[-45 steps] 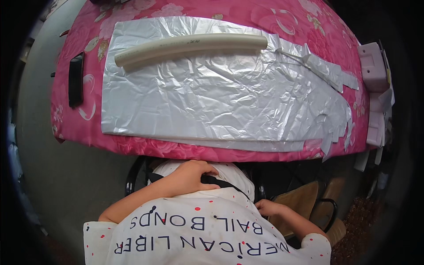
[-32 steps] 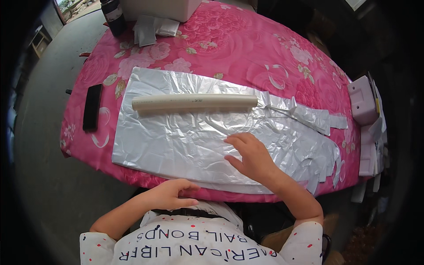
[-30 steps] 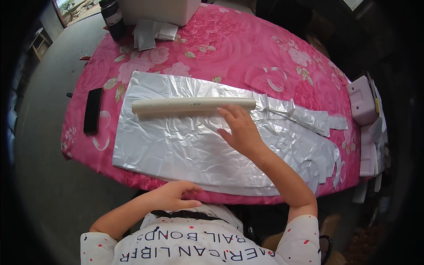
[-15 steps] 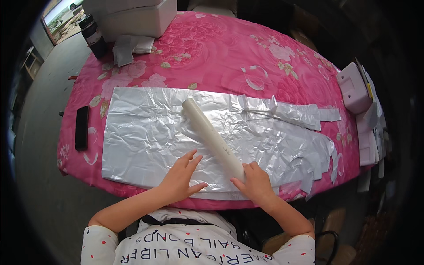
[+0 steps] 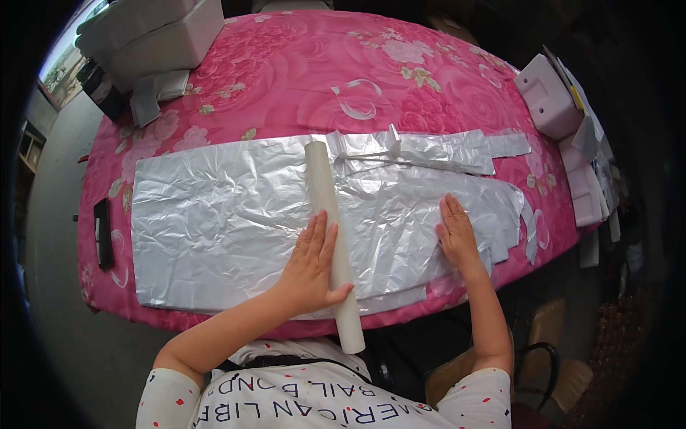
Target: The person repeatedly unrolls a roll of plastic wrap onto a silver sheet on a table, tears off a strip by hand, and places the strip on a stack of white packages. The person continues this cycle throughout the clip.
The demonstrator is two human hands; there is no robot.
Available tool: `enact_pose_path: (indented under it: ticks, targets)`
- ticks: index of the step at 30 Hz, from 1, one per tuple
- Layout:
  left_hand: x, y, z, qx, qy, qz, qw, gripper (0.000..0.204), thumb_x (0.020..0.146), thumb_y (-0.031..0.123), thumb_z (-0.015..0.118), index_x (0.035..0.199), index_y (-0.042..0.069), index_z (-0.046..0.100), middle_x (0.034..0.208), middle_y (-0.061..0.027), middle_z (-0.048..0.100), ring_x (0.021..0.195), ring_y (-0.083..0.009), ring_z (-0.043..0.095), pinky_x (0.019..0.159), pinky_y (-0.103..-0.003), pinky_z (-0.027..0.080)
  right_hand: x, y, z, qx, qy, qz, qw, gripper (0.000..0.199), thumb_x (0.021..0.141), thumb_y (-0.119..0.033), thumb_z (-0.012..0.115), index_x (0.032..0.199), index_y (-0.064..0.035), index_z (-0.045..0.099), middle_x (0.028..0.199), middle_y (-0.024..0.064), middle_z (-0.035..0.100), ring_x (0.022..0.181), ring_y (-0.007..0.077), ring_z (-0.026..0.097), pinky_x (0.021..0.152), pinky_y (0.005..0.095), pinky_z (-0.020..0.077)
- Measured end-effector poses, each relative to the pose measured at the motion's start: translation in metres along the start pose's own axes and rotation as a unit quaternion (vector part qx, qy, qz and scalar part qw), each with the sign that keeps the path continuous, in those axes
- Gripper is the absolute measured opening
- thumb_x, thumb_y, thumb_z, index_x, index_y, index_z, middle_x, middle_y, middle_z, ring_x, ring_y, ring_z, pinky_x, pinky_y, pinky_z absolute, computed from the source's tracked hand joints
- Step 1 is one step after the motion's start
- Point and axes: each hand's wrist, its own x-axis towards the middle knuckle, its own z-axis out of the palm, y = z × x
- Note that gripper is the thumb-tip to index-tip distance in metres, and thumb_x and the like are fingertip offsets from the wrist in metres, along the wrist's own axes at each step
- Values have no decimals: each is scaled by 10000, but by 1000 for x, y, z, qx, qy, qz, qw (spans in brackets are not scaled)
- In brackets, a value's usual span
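Observation:
A stack of crinkled, silvery-white plastic bags (image 5: 214,229) lies flat across the near part of the table, its cut handle ends to the right. Across its middle rests a long off-white tube (image 5: 346,307), its near end reaching past the table's front edge. My left hand (image 5: 311,268) is open against the tube's left side, fingers stretched toward the far end and thumb over the tube. To the right, my right hand (image 5: 459,232) is open with fingers extended, palm down on the bags near the handle ends. It holds nothing.
Pink flowered cloth (image 5: 286,79) covers the table. A black phone (image 5: 104,234) lies at the left. White foam boxes (image 5: 164,50), a dark jar (image 5: 101,91) and small clear packets (image 5: 158,93) stand at the back left. Pinkish-white foam boxes (image 5: 549,96) with papers sit at the right edge.
My right hand has let go of the tube's near end and moved right onto the bags. The tube has turned more upright in view, and my left hand now touches it. The view has shifted.

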Motion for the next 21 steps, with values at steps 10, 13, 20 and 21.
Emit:
enact_pose_path:
  ticks: [10,13,20,21]
  targets:
    - [5,6,-3,4,-28,-3,1000,1012,674,412,662,1396,-45,119,1443,-308,61,1345,-462,83,1088,-493,154,-41,77,-16,-134,166,165,963,175,777,-100,615,936,-29,638,1105,121,622,1093,267,544,901,375,415]
    - [6,7,-5,9,-41,-2,999,1006,673,418,676,1390,-51,147,1445,-305,53,1342,-468,79,1088,-493,149,-31,39,-35,-150,241,138,949,105,700,-61,665,744,-35,572,970,89,659,948,276,589,810,376,437]
    - [0,27,-29,-356,-17,-41,934,683,814,285,633,1343,-2,309,1380,-225,307,1249,-303,360,1025,-404,317,-14,-142,-47,464,61,144,872,134,766,-39,657,757,-20,525,737,32,594,674,81,532,638,213,444]
    - [-3,28,-33,-513,-56,-132,846,633,835,262,620,1335,10,324,1359,-203,350,1218,-264,401,1006,-382,346,-15,-167,-45,461,-2,99,882,131,767,-27,654,795,-16,526,776,34,596,716,84,550,677,219,450]
